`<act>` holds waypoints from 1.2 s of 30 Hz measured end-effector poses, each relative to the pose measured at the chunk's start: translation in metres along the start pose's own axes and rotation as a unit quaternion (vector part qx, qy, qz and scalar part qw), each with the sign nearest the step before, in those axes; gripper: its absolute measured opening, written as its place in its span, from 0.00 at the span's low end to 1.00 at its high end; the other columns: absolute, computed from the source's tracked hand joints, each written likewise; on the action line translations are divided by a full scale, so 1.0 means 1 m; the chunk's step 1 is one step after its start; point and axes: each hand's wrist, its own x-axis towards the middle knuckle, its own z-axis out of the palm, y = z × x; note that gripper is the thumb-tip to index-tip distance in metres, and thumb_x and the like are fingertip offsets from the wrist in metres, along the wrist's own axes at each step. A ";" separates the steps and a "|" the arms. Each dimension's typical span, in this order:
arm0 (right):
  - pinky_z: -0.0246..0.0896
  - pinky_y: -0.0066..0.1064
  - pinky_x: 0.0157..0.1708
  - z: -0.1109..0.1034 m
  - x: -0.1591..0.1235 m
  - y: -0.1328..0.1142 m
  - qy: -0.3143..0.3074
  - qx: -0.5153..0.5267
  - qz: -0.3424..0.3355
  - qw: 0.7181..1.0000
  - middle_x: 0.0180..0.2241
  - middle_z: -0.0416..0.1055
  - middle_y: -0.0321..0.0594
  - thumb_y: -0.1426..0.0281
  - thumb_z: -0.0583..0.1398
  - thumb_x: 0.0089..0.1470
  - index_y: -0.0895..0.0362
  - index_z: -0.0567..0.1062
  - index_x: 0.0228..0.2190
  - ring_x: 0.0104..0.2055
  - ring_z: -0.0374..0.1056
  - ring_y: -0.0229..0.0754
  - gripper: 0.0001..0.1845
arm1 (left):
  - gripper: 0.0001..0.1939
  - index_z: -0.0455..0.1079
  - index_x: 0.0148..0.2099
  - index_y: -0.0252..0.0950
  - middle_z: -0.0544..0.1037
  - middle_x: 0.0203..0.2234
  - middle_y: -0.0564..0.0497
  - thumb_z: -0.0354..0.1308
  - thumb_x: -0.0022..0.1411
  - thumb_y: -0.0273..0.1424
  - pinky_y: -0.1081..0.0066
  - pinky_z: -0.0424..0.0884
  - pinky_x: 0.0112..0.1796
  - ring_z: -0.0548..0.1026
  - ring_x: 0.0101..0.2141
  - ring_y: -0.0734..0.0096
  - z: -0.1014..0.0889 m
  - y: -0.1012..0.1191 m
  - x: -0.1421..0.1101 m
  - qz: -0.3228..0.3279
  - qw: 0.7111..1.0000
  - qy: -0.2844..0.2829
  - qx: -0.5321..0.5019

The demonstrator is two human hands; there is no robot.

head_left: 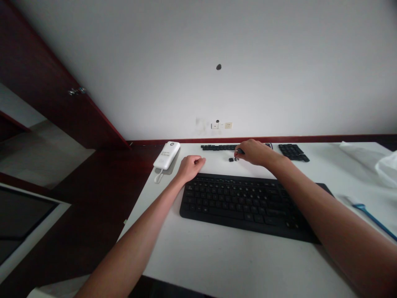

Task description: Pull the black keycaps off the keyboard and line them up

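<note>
A black keyboard [229, 203] lies across the white table in front of me. My left hand [190, 167] rests curled in a loose fist on the table, by the keyboard's far left corner, with nothing seen in it. Beyond the keyboard, my right hand [252, 151] pinches a small dark keycap [240, 151] just above the tabletop. Below its fingertips lie a loose black keycap [231, 159] and another small dark piece [236, 159]. A row of black keycaps [217, 147] runs along the far edge, partly hidden by my right hand.
A block of black keycaps [293, 152] sits at the back right. A white power bank [167, 155] with a short cable is at the left edge. Right of the keyboard are a blue-handled brush [372, 216] and a crumpled white plastic bag [387, 165]. The wall [279, 82] rises behind the table.
</note>
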 end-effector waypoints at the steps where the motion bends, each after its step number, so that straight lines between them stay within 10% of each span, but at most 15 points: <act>1: 0.72 0.42 0.41 0.001 0.000 0.001 -0.005 -0.005 0.002 1.000 0.38 0.84 0.50 0.70 0.60 0.61 0.55 0.86 0.40 0.41 0.80 0.55 0.13 | 0.24 0.47 0.25 0.38 0.48 0.22 0.56 0.51 0.66 0.44 0.68 0.46 0.30 0.51 0.26 0.75 0.000 0.000 0.000 -0.001 1.000 0.000 0.002; 30: 0.70 0.36 0.46 0.008 0.003 -0.010 -0.004 0.040 -0.104 0.994 0.45 0.84 0.46 0.75 0.63 0.57 0.57 0.85 0.43 0.47 0.79 0.51 0.14 | 0.24 0.48 0.25 0.37 0.49 0.22 0.56 0.51 0.67 0.45 0.67 0.46 0.31 0.51 0.26 0.76 0.000 -0.001 0.001 0.006 1.000 0.001 0.005; 36: 0.68 0.36 0.43 -0.018 -0.007 -0.022 -0.049 0.058 -0.099 0.992 0.41 0.84 0.44 0.72 0.64 0.56 0.56 0.85 0.43 0.43 0.79 0.50 0.14 | 0.25 0.49 0.25 0.37 0.49 0.22 0.56 0.51 0.67 0.47 0.68 0.47 0.31 0.52 0.26 0.76 0.001 -0.007 0.002 0.011 1.000 0.001 0.002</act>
